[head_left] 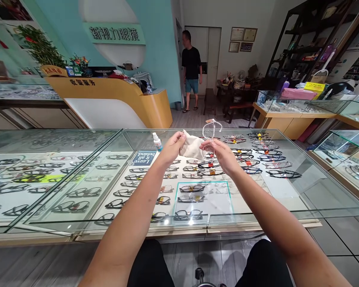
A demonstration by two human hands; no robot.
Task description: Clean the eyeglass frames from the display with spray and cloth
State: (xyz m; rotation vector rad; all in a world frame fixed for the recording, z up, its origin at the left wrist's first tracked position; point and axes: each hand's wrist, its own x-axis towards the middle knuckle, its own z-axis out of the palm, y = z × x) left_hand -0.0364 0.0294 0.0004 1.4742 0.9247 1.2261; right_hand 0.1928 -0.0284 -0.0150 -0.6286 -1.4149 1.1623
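Note:
My left hand [173, 146] is closed on a beige cleaning cloth [192, 148] above the glass display counter [287, 190]. My right hand [219, 153] pinches a pair of clear-framed glasses [209, 134], held upright with a small tag at the top. The cloth touches the glasses between the two hands. A small white spray bottle [157, 142] with a blue label stands on the glass just left of my left hand.
Rows of spectacle frames [257, 157] lie under the glass. A dark sign card [144, 158] lies near the bottle. A yellow reception desk [113, 99] stands behind. A person in a black shirt [191, 69] stands by the far door. More glass cases [343, 149] are at right.

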